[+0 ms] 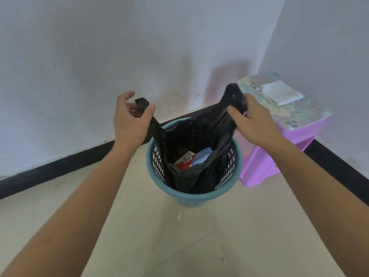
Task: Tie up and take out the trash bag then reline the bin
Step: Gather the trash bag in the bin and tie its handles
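Observation:
A black trash bag [191,134] sits in a teal perforated bin [194,198] on the floor near the room's corner. Its two handles are pulled up and apart above the rim. My left hand [130,120] pinches the left handle between thumb and fingers. My right hand [252,121] grips the right handle, which sticks up past my fingers. The bag's mouth gapes open, showing a red and white carton [182,161] and a blue wrapper [200,157] at the bottom.
A purple plastic stool [279,140] stands right of the bin against the corner, with a folded white cloth [281,92] on its patterned top. White walls with black skirting close in behind and to the right. Cream floor tiles spread toward me.

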Demonstrator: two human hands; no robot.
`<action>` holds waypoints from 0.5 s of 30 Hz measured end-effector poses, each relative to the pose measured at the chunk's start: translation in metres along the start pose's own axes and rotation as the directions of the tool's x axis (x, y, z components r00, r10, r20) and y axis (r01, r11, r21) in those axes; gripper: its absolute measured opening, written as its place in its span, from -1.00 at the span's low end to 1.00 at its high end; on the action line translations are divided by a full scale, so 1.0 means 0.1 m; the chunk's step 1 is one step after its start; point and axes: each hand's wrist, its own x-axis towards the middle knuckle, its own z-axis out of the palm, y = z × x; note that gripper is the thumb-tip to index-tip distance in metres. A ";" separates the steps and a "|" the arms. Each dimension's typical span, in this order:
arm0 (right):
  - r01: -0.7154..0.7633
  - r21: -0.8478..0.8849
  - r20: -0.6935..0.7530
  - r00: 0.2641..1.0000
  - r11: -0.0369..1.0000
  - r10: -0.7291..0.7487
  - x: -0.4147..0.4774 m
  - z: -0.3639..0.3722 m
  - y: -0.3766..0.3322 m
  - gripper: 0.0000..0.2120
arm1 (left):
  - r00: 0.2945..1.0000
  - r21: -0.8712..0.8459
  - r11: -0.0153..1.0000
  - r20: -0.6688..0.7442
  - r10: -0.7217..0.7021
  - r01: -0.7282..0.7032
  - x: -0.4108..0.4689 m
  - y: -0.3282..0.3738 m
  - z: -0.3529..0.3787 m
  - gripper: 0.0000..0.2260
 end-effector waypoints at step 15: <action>-0.046 0.105 0.239 0.971 0.993 0.020 -0.15 0.79 0.67 0.29 | 0.870 0.456 0.791 0.067 -0.488 0.409 -0.54 -0.76 0.19 0.35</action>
